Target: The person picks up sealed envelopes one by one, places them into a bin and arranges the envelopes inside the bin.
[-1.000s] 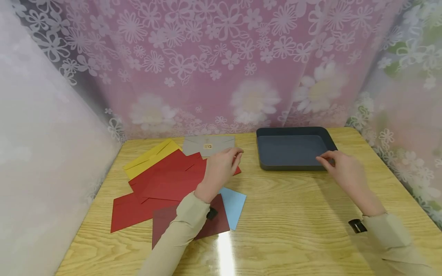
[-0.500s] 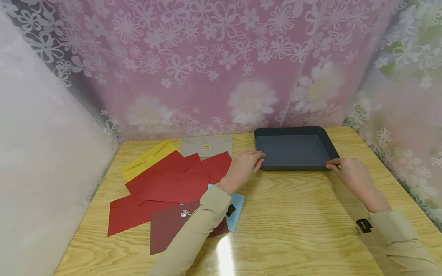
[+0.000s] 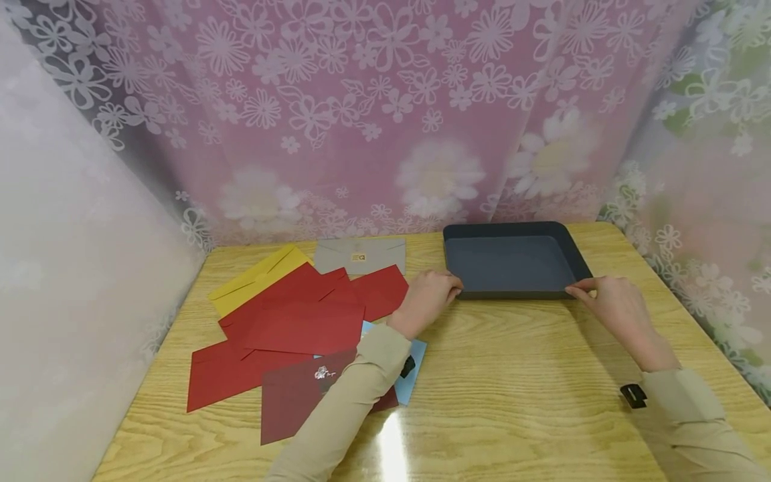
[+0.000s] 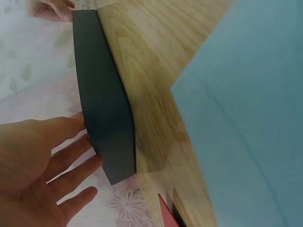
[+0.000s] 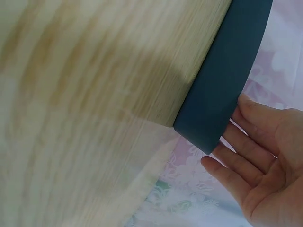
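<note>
A dark blue-grey rectangular tray (image 3: 512, 294) with low walls lies at the back right of the wooden table. My left hand (image 3: 424, 301) pinches its near left corner. At the near right corner, my right hand (image 3: 617, 318) pinches the rim between thumb and fingers. In the left wrist view the thumb of my left hand (image 4: 38, 165) meets the tray's top edge (image 4: 102, 94), and the fingertips are partly hidden behind the wall. The right wrist view has my right hand (image 5: 274, 151) on the tray wall (image 5: 213, 94) near its corner.
Left of the tray lie several overlapping envelopes: red (image 3: 301, 321), yellow (image 3: 259, 278), grey (image 3: 385, 254), maroon (image 3: 289, 402) and light blue (image 3: 415, 375). My left forearm crosses above the maroon and blue ones. A pink floral curtain (image 3: 337, 134) hangs behind the table (image 3: 512, 402).
My left hand has moved right, from over the red envelopes to the tray's near left corner. My right hand has shifted slightly right to the near right corner. Both now grip the tray.
</note>
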{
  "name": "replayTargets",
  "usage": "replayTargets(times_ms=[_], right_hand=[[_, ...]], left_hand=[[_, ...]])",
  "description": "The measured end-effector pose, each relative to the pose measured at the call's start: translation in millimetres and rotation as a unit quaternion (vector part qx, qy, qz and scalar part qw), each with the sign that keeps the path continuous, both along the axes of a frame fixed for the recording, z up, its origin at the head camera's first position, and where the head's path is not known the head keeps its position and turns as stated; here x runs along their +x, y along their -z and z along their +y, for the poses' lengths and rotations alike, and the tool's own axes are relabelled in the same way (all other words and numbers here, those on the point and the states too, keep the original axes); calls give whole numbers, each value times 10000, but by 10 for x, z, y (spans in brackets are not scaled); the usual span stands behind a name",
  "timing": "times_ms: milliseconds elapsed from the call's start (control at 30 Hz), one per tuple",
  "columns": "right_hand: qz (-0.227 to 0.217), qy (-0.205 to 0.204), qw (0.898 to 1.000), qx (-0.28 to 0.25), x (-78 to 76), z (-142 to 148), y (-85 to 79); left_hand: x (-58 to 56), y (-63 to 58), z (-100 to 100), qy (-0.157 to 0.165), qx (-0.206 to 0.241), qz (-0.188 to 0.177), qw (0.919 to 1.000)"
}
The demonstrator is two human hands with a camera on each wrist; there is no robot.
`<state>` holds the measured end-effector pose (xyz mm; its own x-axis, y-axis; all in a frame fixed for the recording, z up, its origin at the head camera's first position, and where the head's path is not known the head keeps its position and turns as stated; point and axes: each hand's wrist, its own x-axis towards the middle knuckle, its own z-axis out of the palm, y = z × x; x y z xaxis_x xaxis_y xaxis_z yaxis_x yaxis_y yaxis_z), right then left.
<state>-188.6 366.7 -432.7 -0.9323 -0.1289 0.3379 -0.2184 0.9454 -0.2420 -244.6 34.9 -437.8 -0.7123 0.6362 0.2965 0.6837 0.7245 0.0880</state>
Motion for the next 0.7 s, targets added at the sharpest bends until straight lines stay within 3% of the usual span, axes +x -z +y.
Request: replayTargets(times_ms=[500, 700], right_hand=[[191, 17, 9997, 125, 119, -14, 5], [226, 29, 9997, 102, 182, -35, 4]], left_hand=[[89, -17, 6, -149, -251, 287, 9992], [127, -15, 0, -289, -417, 222, 9985]])
